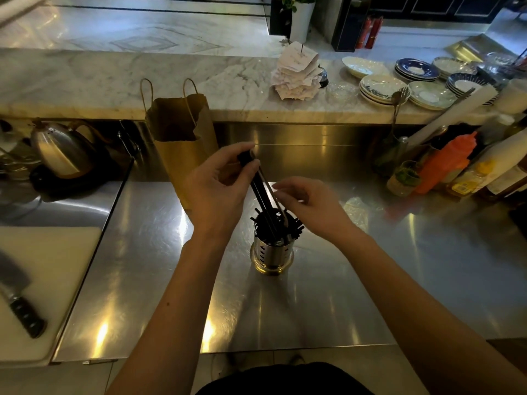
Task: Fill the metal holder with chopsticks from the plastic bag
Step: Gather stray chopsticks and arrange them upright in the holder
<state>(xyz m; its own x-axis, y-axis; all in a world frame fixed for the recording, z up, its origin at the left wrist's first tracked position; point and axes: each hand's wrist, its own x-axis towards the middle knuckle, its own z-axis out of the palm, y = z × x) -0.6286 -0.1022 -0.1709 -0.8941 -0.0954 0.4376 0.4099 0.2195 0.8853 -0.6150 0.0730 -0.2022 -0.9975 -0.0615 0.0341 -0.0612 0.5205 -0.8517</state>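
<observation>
A perforated metal holder (271,253) stands on the steel counter, with several black chopsticks poking out of its rim. My left hand (219,189) grips the top of a bundle of black chopsticks (261,195) that leans with its lower ends inside the holder. A thin clear plastic bag (281,212) runs along the bundle. Just right of the bundle, my right hand (308,206) pinches the plastic with thumb and fingertips above the holder's mouth.
A brown paper bag (182,149) stands behind my left hand. A kettle (61,151) and a white cutting board (54,269) with a knife (20,306) are at the left. Sauce bottles (447,166) crowd the right; plates (382,89) sit on the marble ledge.
</observation>
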